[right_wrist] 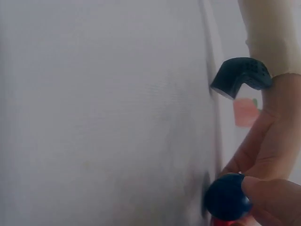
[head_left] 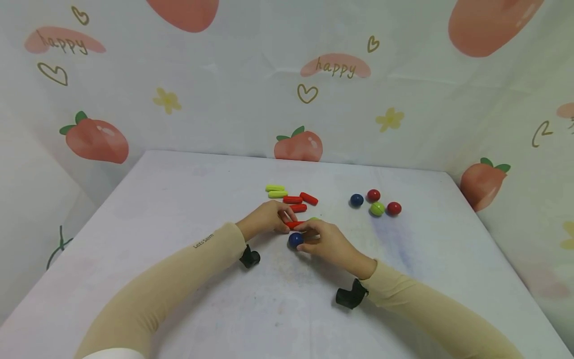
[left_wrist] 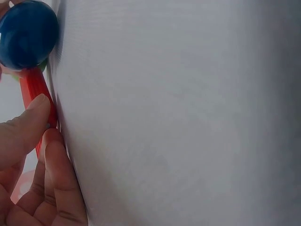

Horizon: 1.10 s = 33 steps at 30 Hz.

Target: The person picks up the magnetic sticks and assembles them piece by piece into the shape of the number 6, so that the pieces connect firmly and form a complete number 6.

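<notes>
My left hand (head_left: 265, 218) pinches a short ridged red stick (head_left: 293, 225) low over the white table, thumb on one side and fingertips on the other. Close by, my right hand (head_left: 331, 244) holds a glossy blue ball (head_left: 295, 240) between thumb and fingers. The left wrist view shows the red stick (left_wrist: 34, 87) with its far end at the blue ball (left_wrist: 29, 35); whether they are joined I cannot tell. In the right wrist view, the right thumb (right_wrist: 273, 195) lies against the blue ball (right_wrist: 228, 197). A green piece (head_left: 315, 218) is mostly hidden behind the right hand.
Beyond the hands lie several red sticks (head_left: 293, 200) and two yellow-green sticks (head_left: 277, 194). To the right stand a blue ball (head_left: 357, 200), two red balls (head_left: 394, 208) and a green ball (head_left: 377, 208). A printed curtain (head_left: 233, 99) hangs behind the table (head_left: 202, 174).
</notes>
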Each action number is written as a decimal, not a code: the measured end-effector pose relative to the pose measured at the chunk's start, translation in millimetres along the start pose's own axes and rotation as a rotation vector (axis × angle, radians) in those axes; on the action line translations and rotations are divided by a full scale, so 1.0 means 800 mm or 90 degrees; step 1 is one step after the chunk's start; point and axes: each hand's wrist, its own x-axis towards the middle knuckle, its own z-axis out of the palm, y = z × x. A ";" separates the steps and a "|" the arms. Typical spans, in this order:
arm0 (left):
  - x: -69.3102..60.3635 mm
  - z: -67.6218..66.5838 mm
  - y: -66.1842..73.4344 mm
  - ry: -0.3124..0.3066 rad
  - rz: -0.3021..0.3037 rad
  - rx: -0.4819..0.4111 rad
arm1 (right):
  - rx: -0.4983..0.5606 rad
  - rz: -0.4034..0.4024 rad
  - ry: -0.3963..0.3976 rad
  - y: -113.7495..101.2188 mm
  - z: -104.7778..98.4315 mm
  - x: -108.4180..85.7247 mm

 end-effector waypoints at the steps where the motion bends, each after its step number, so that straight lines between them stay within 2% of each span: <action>1: 0.000 0.000 0.000 0.000 -0.002 -0.002 | -0.001 0.000 0.001 -0.001 -0.002 0.000; 8: -0.002 -0.001 0.001 -0.002 -0.005 -0.013 | 0.003 0.003 0.018 -0.011 -0.021 -0.001; 15: -0.005 -0.002 0.002 -0.005 -0.004 -0.014 | 0.041 -0.015 0.055 -0.007 -0.040 0.003; 18: -0.005 -0.002 0.002 -0.006 -0.002 -0.011 | 0.051 0.003 0.064 -0.004 -0.045 0.005; 24: -0.003 -0.001 0.002 -0.007 -0.008 -0.021 | 0.048 0.033 0.075 0.005 -0.047 0.010; 33: -0.004 -0.001 0.002 -0.007 -0.004 -0.019 | 0.049 0.019 0.065 0.031 -0.043 0.022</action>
